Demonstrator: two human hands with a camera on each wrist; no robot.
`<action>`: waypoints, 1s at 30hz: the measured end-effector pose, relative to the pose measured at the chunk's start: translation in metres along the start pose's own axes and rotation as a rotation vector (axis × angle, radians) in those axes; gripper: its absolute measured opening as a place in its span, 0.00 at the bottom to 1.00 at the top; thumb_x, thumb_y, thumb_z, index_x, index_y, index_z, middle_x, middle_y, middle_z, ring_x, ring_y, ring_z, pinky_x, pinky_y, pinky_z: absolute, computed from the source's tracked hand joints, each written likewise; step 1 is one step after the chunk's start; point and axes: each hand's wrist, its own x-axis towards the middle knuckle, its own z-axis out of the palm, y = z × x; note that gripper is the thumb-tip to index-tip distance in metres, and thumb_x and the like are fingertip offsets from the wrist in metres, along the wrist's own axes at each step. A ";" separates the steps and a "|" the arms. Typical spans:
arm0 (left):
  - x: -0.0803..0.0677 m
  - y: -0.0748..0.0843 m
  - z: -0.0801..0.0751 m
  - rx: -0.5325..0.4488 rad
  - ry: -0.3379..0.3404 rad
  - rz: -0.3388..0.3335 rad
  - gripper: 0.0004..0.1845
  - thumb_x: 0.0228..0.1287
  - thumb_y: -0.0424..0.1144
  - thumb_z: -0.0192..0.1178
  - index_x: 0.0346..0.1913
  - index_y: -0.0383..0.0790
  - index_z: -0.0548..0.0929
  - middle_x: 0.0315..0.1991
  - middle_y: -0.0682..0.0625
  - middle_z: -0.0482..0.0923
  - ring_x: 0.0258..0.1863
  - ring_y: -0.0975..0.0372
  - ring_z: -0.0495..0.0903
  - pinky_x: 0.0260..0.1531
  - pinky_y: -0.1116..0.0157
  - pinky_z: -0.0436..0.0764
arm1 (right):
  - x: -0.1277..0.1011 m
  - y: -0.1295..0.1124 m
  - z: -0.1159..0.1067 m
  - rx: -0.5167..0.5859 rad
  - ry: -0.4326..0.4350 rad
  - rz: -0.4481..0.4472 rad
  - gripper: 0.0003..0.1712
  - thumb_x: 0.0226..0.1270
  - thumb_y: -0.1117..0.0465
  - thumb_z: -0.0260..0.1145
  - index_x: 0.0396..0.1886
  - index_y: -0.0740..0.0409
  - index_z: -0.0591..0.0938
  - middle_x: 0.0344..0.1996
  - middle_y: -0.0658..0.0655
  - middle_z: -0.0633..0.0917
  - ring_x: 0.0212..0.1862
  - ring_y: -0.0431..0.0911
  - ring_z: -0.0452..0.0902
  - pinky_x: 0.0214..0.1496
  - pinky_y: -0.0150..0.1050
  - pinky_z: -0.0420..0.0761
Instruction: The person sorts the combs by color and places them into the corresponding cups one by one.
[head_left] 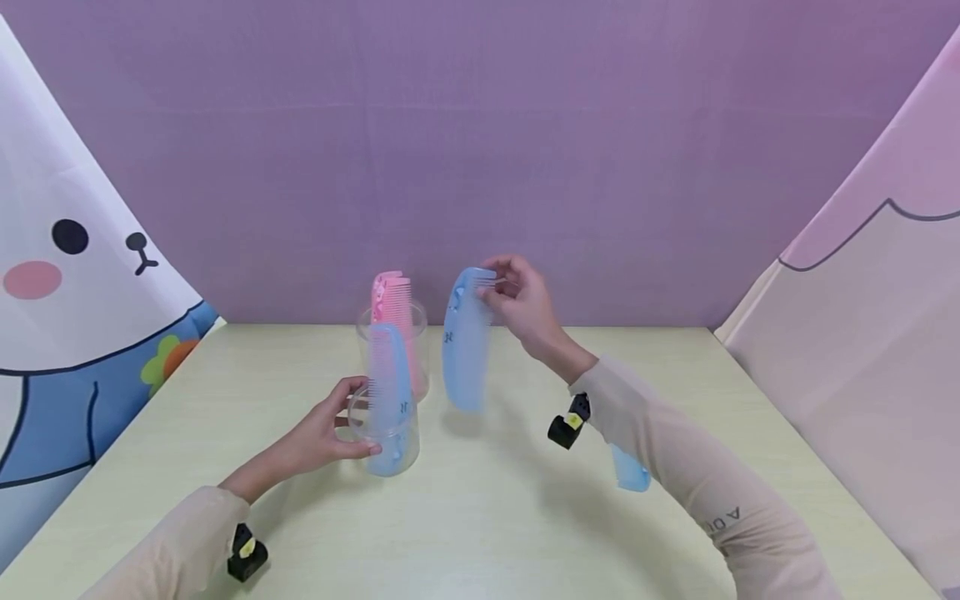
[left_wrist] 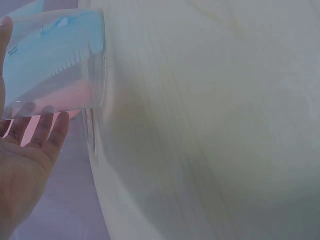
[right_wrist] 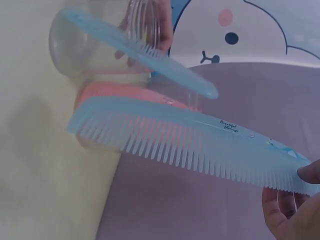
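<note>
My left hand (head_left: 330, 429) grips a clear plastic cup (head_left: 408, 454) from its left side, thumb in front and fingers behind. Inside that cup leans one blue comb (head_left: 390, 375), its upper half above the rim; in the left wrist view the blue comb (left_wrist: 60, 42) shows through the wall. Raised to the right of the cup, my right hand (head_left: 525, 304) pinches a second blue comb (head_left: 463, 342) near its top end, and this comb hangs upright above the table. The right wrist view shows the pinched comb (right_wrist: 200, 135) between thumb and fingers.
Behind the left-hand cup stands another clear cup (head_left: 420, 354) with pink combs (head_left: 393, 312) in it. Another blue comb (head_left: 630, 471) lies on the table (head_left: 480, 533), partly hidden by my right forearm. A purple cloth backdrop (head_left: 600, 167) rises at the table's far edge.
</note>
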 end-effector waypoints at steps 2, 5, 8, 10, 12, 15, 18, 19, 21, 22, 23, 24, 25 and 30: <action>0.000 0.000 0.000 -0.002 0.001 -0.002 0.43 0.46 0.41 0.71 0.62 0.38 0.57 0.58 0.40 0.64 0.54 0.44 0.70 0.45 0.53 0.78 | 0.000 -0.005 0.003 0.021 -0.001 -0.013 0.17 0.59 0.72 0.60 0.49 0.64 0.72 0.45 0.62 0.79 0.40 0.47 0.77 0.42 0.37 0.80; 0.000 0.001 0.000 0.001 0.001 -0.007 0.43 0.46 0.41 0.71 0.62 0.38 0.57 0.58 0.40 0.64 0.54 0.44 0.70 0.46 0.53 0.78 | 0.001 -0.014 0.008 0.071 0.005 -0.034 0.17 0.58 0.73 0.61 0.48 0.65 0.72 0.44 0.61 0.79 0.39 0.45 0.77 0.42 0.35 0.80; 0.001 0.001 0.000 -0.001 0.001 -0.010 0.43 0.46 0.41 0.71 0.62 0.38 0.56 0.58 0.40 0.64 0.54 0.44 0.70 0.46 0.53 0.78 | 0.002 -0.022 0.013 0.131 0.019 -0.062 0.17 0.56 0.75 0.61 0.47 0.66 0.72 0.44 0.61 0.79 0.40 0.44 0.77 0.44 0.35 0.79; 0.001 0.001 0.000 -0.002 0.001 -0.008 0.43 0.46 0.40 0.71 0.62 0.38 0.56 0.58 0.39 0.64 0.54 0.44 0.70 0.46 0.53 0.78 | 0.001 -0.027 0.016 0.170 0.027 -0.080 0.17 0.56 0.76 0.61 0.46 0.67 0.72 0.43 0.60 0.79 0.40 0.43 0.77 0.45 0.35 0.79; 0.000 0.002 0.000 -0.002 -0.001 -0.007 0.43 0.46 0.40 0.71 0.62 0.38 0.56 0.58 0.39 0.64 0.54 0.44 0.70 0.46 0.53 0.78 | 0.001 -0.031 0.020 0.198 0.029 -0.097 0.17 0.56 0.76 0.61 0.46 0.68 0.71 0.43 0.59 0.79 0.41 0.42 0.77 0.46 0.35 0.79; 0.000 0.002 0.000 -0.002 -0.002 -0.004 0.43 0.46 0.40 0.71 0.62 0.38 0.57 0.58 0.39 0.64 0.53 0.44 0.70 0.45 0.53 0.78 | -0.001 -0.032 0.026 0.231 0.020 -0.118 0.17 0.57 0.76 0.61 0.47 0.67 0.71 0.42 0.58 0.78 0.41 0.42 0.77 0.47 0.35 0.80; 0.000 0.002 0.000 0.003 -0.001 -0.003 0.43 0.46 0.40 0.71 0.62 0.38 0.57 0.58 0.40 0.64 0.53 0.45 0.70 0.45 0.54 0.78 | -0.002 -0.030 0.033 0.251 0.009 -0.139 0.17 0.58 0.75 0.60 0.47 0.67 0.71 0.42 0.58 0.78 0.41 0.43 0.77 0.48 0.36 0.80; 0.000 0.002 0.000 0.006 -0.001 -0.002 0.43 0.46 0.40 0.71 0.62 0.38 0.57 0.58 0.40 0.64 0.53 0.45 0.70 0.45 0.55 0.78 | -0.003 -0.029 0.036 0.259 0.007 -0.142 0.17 0.58 0.76 0.60 0.47 0.67 0.71 0.42 0.58 0.78 0.40 0.42 0.77 0.48 0.37 0.80; 0.000 0.002 -0.001 0.010 -0.001 -0.002 0.43 0.46 0.40 0.71 0.62 0.38 0.57 0.57 0.41 0.65 0.53 0.46 0.71 0.45 0.57 0.79 | -0.005 -0.027 0.041 0.267 0.003 -0.144 0.16 0.58 0.76 0.60 0.47 0.67 0.71 0.42 0.59 0.78 0.40 0.42 0.77 0.48 0.37 0.80; 0.000 0.002 -0.001 0.012 0.000 -0.001 0.43 0.45 0.40 0.71 0.62 0.38 0.57 0.57 0.41 0.65 0.52 0.46 0.71 0.44 0.58 0.79 | -0.006 -0.026 0.044 0.268 0.004 -0.143 0.17 0.58 0.76 0.60 0.47 0.67 0.71 0.42 0.60 0.78 0.39 0.42 0.77 0.48 0.37 0.80; 0.000 0.002 -0.001 0.013 0.002 0.000 0.43 0.45 0.40 0.71 0.62 0.39 0.57 0.57 0.41 0.65 0.52 0.47 0.71 0.44 0.59 0.79 | -0.007 -0.025 0.046 0.268 0.004 -0.141 0.17 0.58 0.76 0.60 0.47 0.67 0.71 0.43 0.60 0.78 0.39 0.42 0.77 0.49 0.37 0.81; 0.000 0.002 -0.001 0.012 0.002 0.001 0.43 0.45 0.40 0.71 0.62 0.39 0.57 0.57 0.42 0.65 0.52 0.47 0.71 0.44 0.60 0.79 | -0.007 -0.024 0.049 0.269 0.003 -0.136 0.17 0.58 0.76 0.60 0.47 0.67 0.71 0.43 0.61 0.78 0.39 0.42 0.77 0.49 0.38 0.81; 0.000 0.002 -0.001 0.011 0.003 0.001 0.43 0.45 0.40 0.72 0.62 0.39 0.57 0.57 0.42 0.65 0.52 0.47 0.71 0.44 0.61 0.79 | -0.008 -0.022 0.052 0.270 0.002 -0.129 0.17 0.58 0.76 0.60 0.47 0.67 0.71 0.43 0.62 0.78 0.39 0.42 0.77 0.48 0.38 0.81; 0.000 0.002 -0.001 0.008 0.001 -0.009 0.43 0.45 0.41 0.72 0.62 0.41 0.57 0.57 0.42 0.66 0.52 0.48 0.72 0.44 0.63 0.79 | -0.011 -0.012 0.063 0.238 -0.014 -0.083 0.17 0.58 0.75 0.60 0.47 0.66 0.71 0.44 0.64 0.78 0.40 0.42 0.77 0.47 0.38 0.82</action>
